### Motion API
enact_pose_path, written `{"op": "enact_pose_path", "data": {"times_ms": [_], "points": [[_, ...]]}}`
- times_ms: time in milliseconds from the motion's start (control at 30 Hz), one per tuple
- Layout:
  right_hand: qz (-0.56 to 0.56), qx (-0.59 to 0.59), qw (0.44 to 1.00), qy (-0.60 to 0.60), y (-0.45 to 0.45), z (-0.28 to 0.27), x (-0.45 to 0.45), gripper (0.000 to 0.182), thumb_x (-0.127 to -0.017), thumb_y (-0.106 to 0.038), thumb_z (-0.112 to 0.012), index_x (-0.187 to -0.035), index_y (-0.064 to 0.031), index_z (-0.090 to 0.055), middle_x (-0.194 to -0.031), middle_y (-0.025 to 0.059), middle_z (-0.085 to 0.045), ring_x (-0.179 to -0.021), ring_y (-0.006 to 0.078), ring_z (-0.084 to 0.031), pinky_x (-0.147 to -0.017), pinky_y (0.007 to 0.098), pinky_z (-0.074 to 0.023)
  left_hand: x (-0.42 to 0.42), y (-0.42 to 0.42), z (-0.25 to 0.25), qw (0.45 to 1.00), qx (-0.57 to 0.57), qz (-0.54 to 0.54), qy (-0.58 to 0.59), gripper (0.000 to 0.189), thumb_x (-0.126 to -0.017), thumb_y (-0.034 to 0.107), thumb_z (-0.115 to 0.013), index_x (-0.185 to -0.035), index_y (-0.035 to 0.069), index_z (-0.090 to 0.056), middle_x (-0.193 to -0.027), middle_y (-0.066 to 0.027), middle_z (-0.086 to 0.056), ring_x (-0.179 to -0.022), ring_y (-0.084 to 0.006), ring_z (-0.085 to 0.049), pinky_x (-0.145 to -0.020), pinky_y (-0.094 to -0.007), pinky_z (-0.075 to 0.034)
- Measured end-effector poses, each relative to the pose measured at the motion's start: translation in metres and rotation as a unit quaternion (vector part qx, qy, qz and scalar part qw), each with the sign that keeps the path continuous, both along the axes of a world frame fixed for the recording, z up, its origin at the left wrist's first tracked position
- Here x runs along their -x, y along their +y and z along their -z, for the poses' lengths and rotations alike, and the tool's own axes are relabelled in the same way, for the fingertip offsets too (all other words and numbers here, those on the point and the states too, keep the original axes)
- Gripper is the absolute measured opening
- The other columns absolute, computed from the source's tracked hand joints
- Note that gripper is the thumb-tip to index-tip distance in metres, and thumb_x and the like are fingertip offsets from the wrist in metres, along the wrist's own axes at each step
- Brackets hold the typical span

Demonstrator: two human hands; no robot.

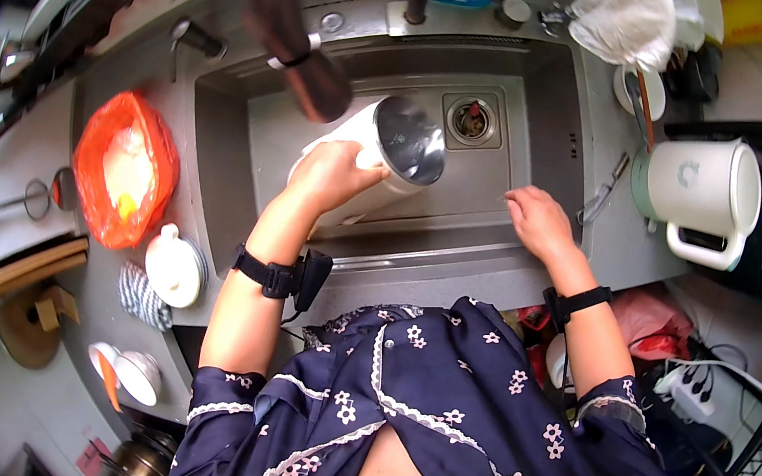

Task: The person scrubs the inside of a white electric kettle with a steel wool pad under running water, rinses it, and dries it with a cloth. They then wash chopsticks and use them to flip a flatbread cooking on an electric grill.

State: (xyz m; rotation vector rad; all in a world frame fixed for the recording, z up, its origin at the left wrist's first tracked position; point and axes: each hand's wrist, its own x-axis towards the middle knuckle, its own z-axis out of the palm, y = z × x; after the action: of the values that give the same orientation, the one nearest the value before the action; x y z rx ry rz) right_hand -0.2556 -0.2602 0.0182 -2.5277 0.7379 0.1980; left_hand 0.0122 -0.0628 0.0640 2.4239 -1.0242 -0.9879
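Note:
My left hand (332, 175) grips a white cylindrical jug (362, 121) with a shiny metal lining by its side near the rim. The jug is tilted, its mouth facing right, inside the stainless steel sink (470, 200). Just left of its mouth, the dark faucet spout (313, 79) hangs above it. My right hand (539, 220) hovers over the right front of the sink, fingers loosely bent, with nothing seen in it. Beyond the jug, the sink drain (472, 122) holds some food scraps. The underside of the jug is partly hidden by my left hand.
Left of the sink stand an orange bag-lined bin (164, 179), a lidded white pot (173, 267) and a small lever tap (195, 39). On the right counter are a white-and-green handled pitcher (694, 196) and a metal utensil (605, 188). A power strip (686, 395) lies at lower right.

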Motion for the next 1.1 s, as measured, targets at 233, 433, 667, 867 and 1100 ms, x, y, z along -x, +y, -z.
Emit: {"op": "enact_pose_path", "data": {"times_ms": [233,433,667,867,1100], "points": [[0.037,0.012,0.999,0.017,0.034,0.030,0.029,0.028,-0.090,-0.031,-0.046,-0.087,-0.0091,-0.064,-0.089,0.0095,-0.063,-0.091,0.0300,-0.058,-0.078,0.0426,-0.0460,0.020,-0.044,0.004,0.960,-0.202,0.185,-0.050,0.043,-0.073,0.041,-0.068,-0.091,0.003,-0.069,-0.094,-0.0156,-0.067,-0.090,-0.0308,-0.063,-0.078,-0.0376,-0.049],[0.063,-0.018,0.998,-0.007,0.033,0.025,0.028,0.026,-0.089,-0.029,-0.048,-0.085,-0.0089,-0.064,-0.088,0.0087,-0.063,-0.087,0.0290,-0.059,-0.076,0.0418,-0.0473,0.043,-0.085,-0.001,0.905,-0.348,0.238,-0.061,0.031,-0.077,0.026,-0.063,-0.100,0.005,-0.067,-0.104,-0.0123,-0.066,-0.098,-0.0268,-0.062,-0.081,-0.0347,-0.050],[0.075,0.006,0.996,-0.051,0.034,0.027,0.030,0.028,-0.088,-0.030,-0.049,-0.075,-0.0087,-0.061,-0.079,0.0095,-0.062,-0.079,0.0298,-0.060,-0.068,0.0425,-0.0497,0.051,-0.086,0.029,0.850,-0.423,0.292,-0.112,0.032,-0.079,0.018,-0.063,-0.110,0.012,-0.066,-0.119,-0.0049,-0.062,-0.108,-0.0225,-0.060,-0.083,-0.0324,-0.050],[0.077,0.004,0.996,-0.046,0.032,0.028,0.032,0.029,-0.088,-0.030,-0.049,-0.072,-0.0084,-0.060,-0.078,0.0097,-0.062,-0.079,0.0300,-0.060,-0.067,0.0433,-0.0500,0.058,-0.081,0.029,0.826,-0.439,0.306,-0.176,0.029,-0.080,0.019,-0.060,-0.107,0.012,-0.067,-0.117,-0.0073,-0.063,-0.106,-0.0239,-0.061,-0.082,-0.0332,-0.051],[0.077,0.010,0.996,-0.053,0.033,0.031,0.033,0.030,-0.088,-0.031,-0.049,-0.072,-0.0082,-0.060,-0.078,0.0097,-0.062,-0.079,0.0297,-0.060,-0.067,0.0431,-0.0502,0.046,-0.073,0.026,0.797,-0.477,0.330,-0.167,0.029,-0.079,0.020,-0.061,-0.105,0.011,-0.068,-0.115,-0.0078,-0.063,-0.105,-0.0238,-0.061,-0.082,-0.0342,-0.051]]}}
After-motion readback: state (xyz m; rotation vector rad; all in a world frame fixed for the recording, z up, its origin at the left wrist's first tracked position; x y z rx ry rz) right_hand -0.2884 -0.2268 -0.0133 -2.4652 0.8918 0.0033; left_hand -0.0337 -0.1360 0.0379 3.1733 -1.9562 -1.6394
